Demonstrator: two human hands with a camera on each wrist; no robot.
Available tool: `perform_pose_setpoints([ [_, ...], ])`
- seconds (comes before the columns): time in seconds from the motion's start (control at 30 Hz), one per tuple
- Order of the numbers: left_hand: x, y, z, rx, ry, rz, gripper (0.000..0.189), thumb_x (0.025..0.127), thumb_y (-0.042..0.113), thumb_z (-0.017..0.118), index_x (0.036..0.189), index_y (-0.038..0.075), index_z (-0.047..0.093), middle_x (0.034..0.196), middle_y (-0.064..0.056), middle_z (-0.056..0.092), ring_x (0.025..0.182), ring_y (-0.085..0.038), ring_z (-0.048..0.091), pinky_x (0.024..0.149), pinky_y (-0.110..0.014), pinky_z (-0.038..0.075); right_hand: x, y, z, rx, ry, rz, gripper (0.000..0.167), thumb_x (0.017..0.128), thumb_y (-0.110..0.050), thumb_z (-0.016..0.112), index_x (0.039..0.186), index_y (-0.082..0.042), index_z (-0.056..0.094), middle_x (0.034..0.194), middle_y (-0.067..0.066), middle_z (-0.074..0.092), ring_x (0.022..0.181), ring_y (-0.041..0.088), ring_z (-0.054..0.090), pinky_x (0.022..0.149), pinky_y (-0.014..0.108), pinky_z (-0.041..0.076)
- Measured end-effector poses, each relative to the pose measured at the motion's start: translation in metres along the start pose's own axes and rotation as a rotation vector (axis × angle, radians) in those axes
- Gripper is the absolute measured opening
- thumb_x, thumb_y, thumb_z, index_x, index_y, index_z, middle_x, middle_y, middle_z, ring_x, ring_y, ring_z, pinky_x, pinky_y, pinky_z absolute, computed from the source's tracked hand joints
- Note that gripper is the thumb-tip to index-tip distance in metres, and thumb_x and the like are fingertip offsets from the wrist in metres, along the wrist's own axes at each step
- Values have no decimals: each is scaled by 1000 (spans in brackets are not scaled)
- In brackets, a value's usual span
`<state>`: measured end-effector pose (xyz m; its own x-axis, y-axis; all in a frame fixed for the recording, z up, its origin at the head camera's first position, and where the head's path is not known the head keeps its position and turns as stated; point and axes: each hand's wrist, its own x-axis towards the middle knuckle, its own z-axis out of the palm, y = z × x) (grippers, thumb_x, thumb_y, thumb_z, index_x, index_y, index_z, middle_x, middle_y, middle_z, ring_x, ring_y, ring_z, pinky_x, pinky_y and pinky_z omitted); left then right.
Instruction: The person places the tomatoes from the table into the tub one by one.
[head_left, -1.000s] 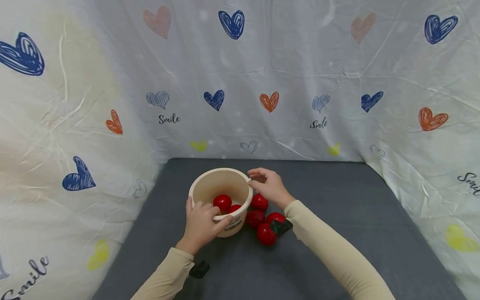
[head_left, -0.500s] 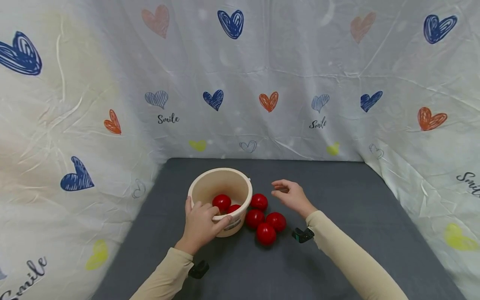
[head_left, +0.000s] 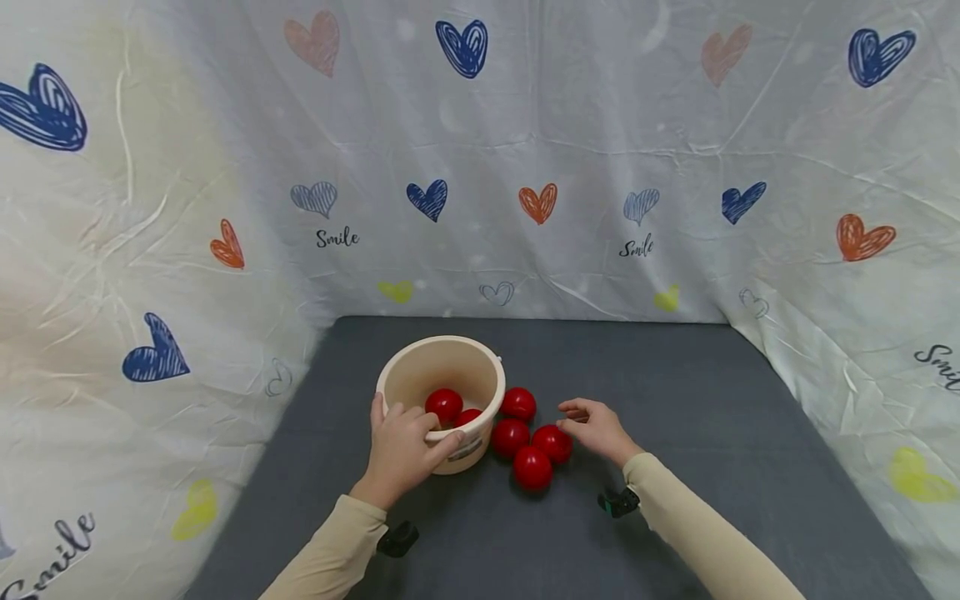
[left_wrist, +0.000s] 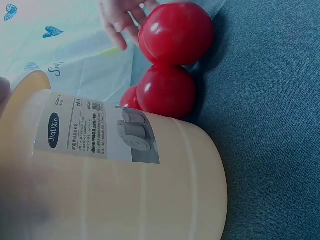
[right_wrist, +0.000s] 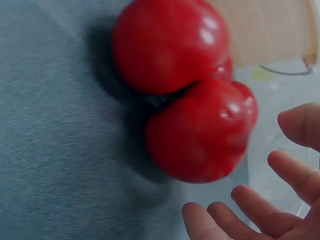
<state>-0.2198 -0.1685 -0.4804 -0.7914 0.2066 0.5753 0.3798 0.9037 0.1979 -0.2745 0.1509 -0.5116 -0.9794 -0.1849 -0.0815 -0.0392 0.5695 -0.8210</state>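
Heart-printed sheet (head_left: 525, 150) backs a seemingly grey mat (head_left: 675, 392).

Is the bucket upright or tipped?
Upright: the bucket stands on its base, mouth upward, two red balls inside, left hand gripping its rim.

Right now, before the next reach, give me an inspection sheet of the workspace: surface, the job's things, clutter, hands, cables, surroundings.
Surface: dark grey mat, flat, no spills seen.
Job's things: cream plastic bucket upright, at least two red balls inside; four red balls clustered on the mat right of the bucket.
Clutter: nothing seen.
Hands: left hand grips the bucket's near rim; right hand lies with relaxed fingers beside the rightmost ball, holding nothing; contact cannot be told.
Cables: nothing seen; small black wrist-mounted devices only.
Surroundings: wrinkled white sheet with heart prints and "Smile" lettering on three sides.
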Motion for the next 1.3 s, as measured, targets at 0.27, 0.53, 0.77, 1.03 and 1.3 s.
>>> perform_pose_setpoints([
  [0.27, 0, 0, 0, 4, 1, 4, 36, 81, 46, 73, 62, 17, 63, 66, -2, 63, 73, -26, 54, 111, -79, 23, -4, 12, 13, 39, -26, 13, 34, 94, -21, 68, 125, -7, 68, 125, 17, 70, 106, 27, 68, 70, 34, 60],
  [0.53, 0, -1, 0, 7, 12, 12, 35, 81, 46, 73, 62, 17, 63, 65, -2, 63, 72, -25, 54, 111, -80, 24, -3, 15, 22, 94, -19, 19, 34, 94, -23, 69, 124, -8, 69, 120, 15, 71, 92, 19, 67, 63, 32, 58],
  [0.77, 0, -1, 0, 3, 11, 12, 36, 82, 46, 72, 61, 18, 62, 65, -2, 62, 71, -25, 53, 111, -79, 23, -2, 16, 28, 154, 2, 62, 34, 93, -21, 70, 125, -9, 69, 119, 12, 72, 87, 17, 67, 64, 34, 61],
  [1.03, -1, -3, 2, 6, 18, 16, 35, 81, 46, 73, 62, 18, 63, 65, -1, 63, 71, -25, 53, 112, -78, 23, -2, 14, 32, 159, 9, 58, 36, 92, -21, 69, 125, -7, 68, 119, 15, 71, 88, 19, 67, 63, 35, 61],
  [1.3, -1, -4, 4, -4, 24, 10, 37, 81, 45, 72, 60, 18, 59, 64, -1, 61, 71, -24, 52, 112, -79, 23, 2, 13, 38, 154, 17, 62, 35, 92, -22, 69, 124, -8, 69, 116, 11, 72, 89, 18, 66, 63, 35, 61],
])
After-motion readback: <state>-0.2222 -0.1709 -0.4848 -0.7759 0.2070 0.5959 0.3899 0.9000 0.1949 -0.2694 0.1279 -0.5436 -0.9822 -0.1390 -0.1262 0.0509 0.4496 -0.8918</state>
